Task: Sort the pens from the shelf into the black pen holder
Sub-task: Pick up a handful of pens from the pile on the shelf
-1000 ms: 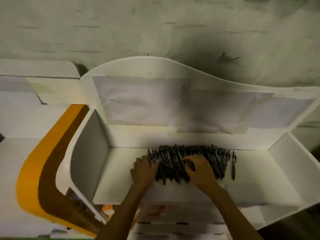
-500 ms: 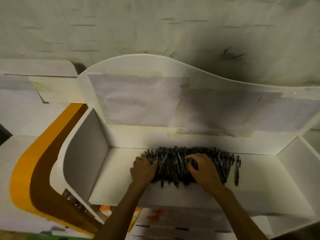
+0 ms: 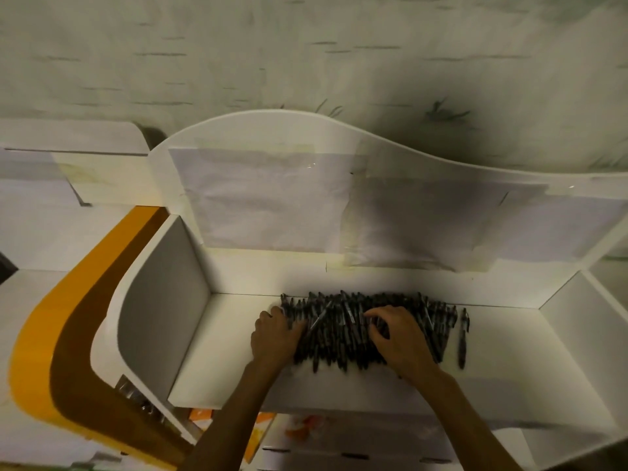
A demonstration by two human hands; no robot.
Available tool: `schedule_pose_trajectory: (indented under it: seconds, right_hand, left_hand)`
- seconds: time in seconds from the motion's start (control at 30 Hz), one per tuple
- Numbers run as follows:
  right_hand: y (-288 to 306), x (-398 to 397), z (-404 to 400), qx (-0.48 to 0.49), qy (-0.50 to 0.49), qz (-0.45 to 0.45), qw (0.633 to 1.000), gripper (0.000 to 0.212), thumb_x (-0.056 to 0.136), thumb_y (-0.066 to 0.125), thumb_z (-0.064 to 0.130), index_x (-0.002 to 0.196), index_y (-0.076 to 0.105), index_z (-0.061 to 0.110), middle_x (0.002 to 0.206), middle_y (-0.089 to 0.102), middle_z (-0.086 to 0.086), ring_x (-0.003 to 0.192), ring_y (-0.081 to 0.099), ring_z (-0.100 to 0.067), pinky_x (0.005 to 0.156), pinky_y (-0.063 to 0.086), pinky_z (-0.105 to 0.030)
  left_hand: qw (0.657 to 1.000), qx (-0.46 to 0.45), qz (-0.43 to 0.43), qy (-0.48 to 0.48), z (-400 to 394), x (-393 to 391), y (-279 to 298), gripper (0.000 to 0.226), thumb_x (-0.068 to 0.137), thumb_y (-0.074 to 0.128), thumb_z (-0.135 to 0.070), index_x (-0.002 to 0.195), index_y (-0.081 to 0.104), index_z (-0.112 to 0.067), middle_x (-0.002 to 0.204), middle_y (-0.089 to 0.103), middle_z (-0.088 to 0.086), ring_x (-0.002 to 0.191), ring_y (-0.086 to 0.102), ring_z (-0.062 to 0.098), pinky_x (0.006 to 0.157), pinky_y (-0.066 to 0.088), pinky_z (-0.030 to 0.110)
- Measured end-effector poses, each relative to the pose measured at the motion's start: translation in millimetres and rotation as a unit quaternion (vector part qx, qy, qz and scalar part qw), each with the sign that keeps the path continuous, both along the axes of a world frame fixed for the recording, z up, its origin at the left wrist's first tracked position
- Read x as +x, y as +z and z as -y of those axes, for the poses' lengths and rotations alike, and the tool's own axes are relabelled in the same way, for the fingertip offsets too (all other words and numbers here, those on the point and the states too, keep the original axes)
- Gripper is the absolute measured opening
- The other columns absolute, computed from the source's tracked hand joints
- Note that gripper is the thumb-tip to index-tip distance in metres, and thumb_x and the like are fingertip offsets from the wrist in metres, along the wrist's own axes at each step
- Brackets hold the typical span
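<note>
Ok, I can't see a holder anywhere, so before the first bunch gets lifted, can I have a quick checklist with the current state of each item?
1. Pens piled together on the shelf: ok.
2. Left hand at the pile's left edge: ok.
3. Right hand on top of the pile, fingers curled into it: ok.
4. Firm grip on any pens: cannot tell.
5. Black pen holder in view: not ok, not visible.
6. Stray pen lying apart at the right of the pile, outside both hands: not ok.
</note>
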State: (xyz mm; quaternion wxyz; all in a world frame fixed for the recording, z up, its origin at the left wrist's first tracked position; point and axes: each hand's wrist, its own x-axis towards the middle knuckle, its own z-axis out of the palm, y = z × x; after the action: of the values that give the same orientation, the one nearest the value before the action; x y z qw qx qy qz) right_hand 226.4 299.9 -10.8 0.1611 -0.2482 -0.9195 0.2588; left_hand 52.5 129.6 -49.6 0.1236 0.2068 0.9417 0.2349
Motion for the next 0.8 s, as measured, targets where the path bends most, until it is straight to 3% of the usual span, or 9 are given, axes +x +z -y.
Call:
schedule_pose_trajectory:
  seconds: [0.27,0.4,0.47,0.57,0.7,0.8]
  right_hand:
    - [-5.0,0.0,3.8,-0.003,0.003,0.004,1.0,0.025,0.094,0.061,0.017,0.119,0.066,0.02,0.114,0.063,0.004,0.112,0.051,-0.013,0.089,0.034,-0.016]
    - [-5.2,-1.5,3.3,-0.005,0.008,0.008,1.0,0.025,0.095,0.061,0.017,0.119,0.066,0.02,0.114,0.063,0.003,0.113,0.05,-0.014,0.09,0.035,-0.018]
    - [-5.2,-2.6,4.2,-0.002,0.008,0.008,1.0,0.026,0.095,0.06,0.017,0.12,0.066,0.02,0.115,0.063,0.002,0.114,0.05,-0.014,0.091,0.036,-0.018]
    - [-5.5,-4.0,6.4,-0.003,0.008,0.011,1.0,0.026,0.095,0.06,0.017,0.121,0.065,0.019,0.116,0.063,0.002,0.116,0.05,-0.015,0.094,0.038,-0.021]
    - [-6.5,-5.5,7.8,-0.003,0.008,0.005,1.0,0.026,0.095,0.061,0.016,0.119,0.066,0.019,0.115,0.064,0.002,0.114,0.051,-0.015,0.092,0.037,-0.019]
    - [-7.5,-8.6,8.7,-0.004,0.01,0.001,1.0,0.025,0.095,0.059,0.016,0.119,0.066,0.02,0.113,0.063,0.003,0.112,0.051,-0.014,0.091,0.039,-0.021]
  left_hand:
    - [1.0,-0.022,0.02,0.008,-1.0,-9.9,-0.1,0.091,0.073,0.072,-0.065,0.135,0.044,-0.005,0.13,0.051,0.013,0.119,0.051,0.029,0.097,0.049,0.039]
    - [0.998,-0.056,0.016,0.035,-4.0,-22.4,5.1,0.055,0.078,0.069,-0.046,0.116,0.057,-0.007,0.108,0.061,0.006,0.096,0.061,0.024,0.083,0.053,0.033]
    - [0.996,-0.08,0.005,0.025,-4.4,-30.2,7.7,0.043,0.08,0.065,-0.045,0.108,0.062,-0.011,0.094,0.058,0.0,0.083,0.057,0.019,0.072,0.048,0.028]
    - [0.994,-0.111,-0.012,0.003,-7.0,-38.7,5.9,0.036,0.087,0.058,-0.041,0.108,0.066,-0.013,0.103,0.066,0.002,0.092,0.063,0.022,0.075,0.048,0.028]
    - [0.998,-0.044,-0.001,0.05,-2.7,-47.1,5.9,0.04,0.094,0.053,-0.04,0.123,0.055,-0.013,0.113,0.066,0.011,0.103,0.063,0.032,0.083,0.048,0.035]
    - [0.996,0.059,0.007,0.06,7.3,-52.7,7.0,0.037,0.094,0.052,-0.021,0.129,0.042,-0.017,0.098,0.064,0.013,0.086,0.061,0.036,0.071,0.046,0.036]
